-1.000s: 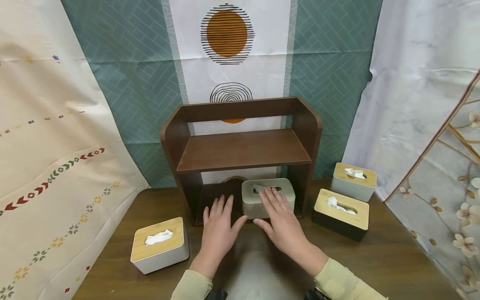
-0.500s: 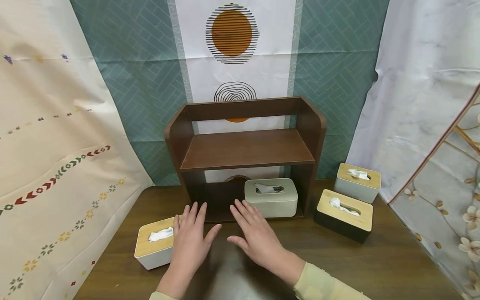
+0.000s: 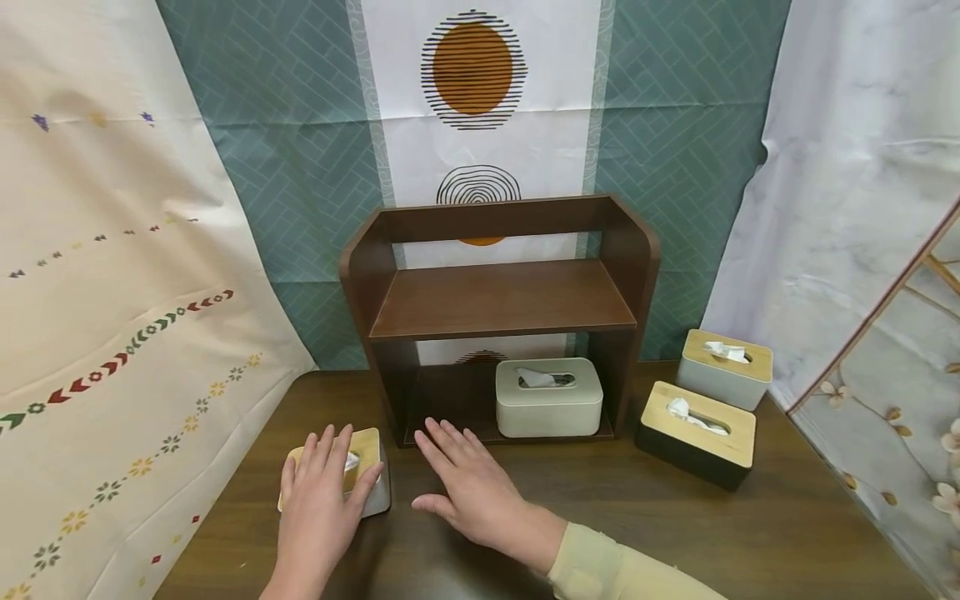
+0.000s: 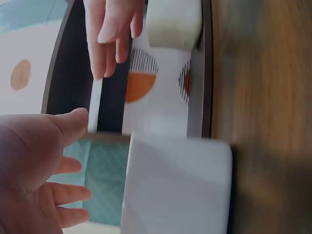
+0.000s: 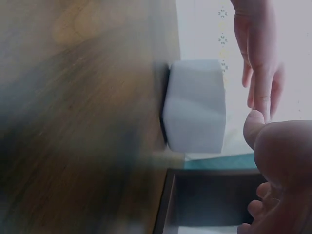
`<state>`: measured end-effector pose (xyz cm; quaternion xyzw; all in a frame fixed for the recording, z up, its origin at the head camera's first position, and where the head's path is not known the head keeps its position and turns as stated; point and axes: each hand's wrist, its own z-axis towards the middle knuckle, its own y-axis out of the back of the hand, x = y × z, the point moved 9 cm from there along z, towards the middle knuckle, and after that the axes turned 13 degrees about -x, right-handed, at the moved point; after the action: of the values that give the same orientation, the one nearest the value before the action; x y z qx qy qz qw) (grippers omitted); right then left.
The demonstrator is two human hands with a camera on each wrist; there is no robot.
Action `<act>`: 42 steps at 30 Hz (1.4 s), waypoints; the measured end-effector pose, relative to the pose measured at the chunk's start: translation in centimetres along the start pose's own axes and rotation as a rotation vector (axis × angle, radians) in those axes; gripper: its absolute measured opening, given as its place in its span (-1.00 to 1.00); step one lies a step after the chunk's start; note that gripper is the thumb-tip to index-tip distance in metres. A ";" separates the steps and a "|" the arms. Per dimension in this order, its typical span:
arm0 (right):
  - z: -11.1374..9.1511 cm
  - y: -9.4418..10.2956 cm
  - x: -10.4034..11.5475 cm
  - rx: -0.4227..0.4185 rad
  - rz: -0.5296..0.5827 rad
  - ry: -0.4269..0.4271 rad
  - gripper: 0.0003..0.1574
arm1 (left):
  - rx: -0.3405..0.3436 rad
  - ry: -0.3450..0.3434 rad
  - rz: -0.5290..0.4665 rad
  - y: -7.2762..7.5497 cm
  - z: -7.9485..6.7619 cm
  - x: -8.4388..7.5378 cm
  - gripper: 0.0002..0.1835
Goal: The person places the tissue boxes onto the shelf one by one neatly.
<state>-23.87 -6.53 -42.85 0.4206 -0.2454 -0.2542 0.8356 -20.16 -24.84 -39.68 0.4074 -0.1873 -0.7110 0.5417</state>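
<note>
In the head view my left hand [image 3: 318, 504] hovers over a white tissue box [image 3: 378, 492] with a bamboo lid, fingers spread and holding nothing. The hand covers much of the lid. In the left wrist view the white side of that tissue box [image 4: 178, 185] stands beyond the palm. My right hand [image 3: 472, 492] is held in the air with straight fingers, in front of the brown shelf [image 3: 502, 296], between the white box and a beige tissue box [image 3: 550, 404]. That beige box sits on the shelf's lower level, at the right, a tissue poking from its slot.
Right of the shelf stand a black tissue box [image 3: 697, 433] with a wooden lid and, behind it, a grey tissue box [image 3: 725, 371]. Patterned cloth hangs behind and at both sides of the wooden table [image 3: 585, 517].
Both hands have moved left, away from the beige tissue box; the left hand now overlaps the white box. The view has shifted slightly left. The boxes keep their places.
</note>
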 end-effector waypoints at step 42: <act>2.1 -5.6 5.6 0.078 0.083 0.005 0.04 | 0.261 0.316 -0.003 0.0 -3.6 12.0 0.06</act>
<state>-22.20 -14.11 -45.29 0.4431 -0.2701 -0.2087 0.8289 -18.35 -35.26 -46.37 0.5810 -0.1901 -0.6086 0.5060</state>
